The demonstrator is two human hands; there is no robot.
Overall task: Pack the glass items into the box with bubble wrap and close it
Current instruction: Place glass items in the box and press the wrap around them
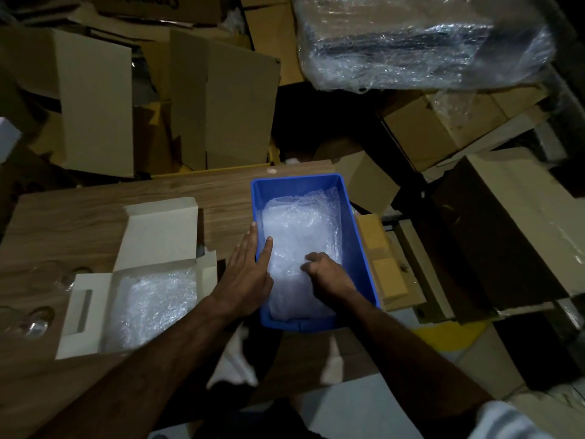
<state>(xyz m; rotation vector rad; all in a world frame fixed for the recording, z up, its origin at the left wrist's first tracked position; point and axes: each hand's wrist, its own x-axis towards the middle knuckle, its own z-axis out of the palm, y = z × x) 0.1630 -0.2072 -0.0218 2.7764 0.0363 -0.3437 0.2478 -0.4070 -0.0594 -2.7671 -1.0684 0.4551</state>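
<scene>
Blue plastic, the bin sits at the desk's right edge, its right side overhanging, and holds a heap of bubble wrap. Our left hand lies flat with straight fingers along the bin's left rim, thumb inside on the wrap. Our right hand curls its fingers into the wrap, gripping it. The white box stands open near the desk's left front edge, lined with wrap, bare wood between it and the bin. Clear glasses rest left of the box

Blue bin, white box, wood-grain table.
</scene>
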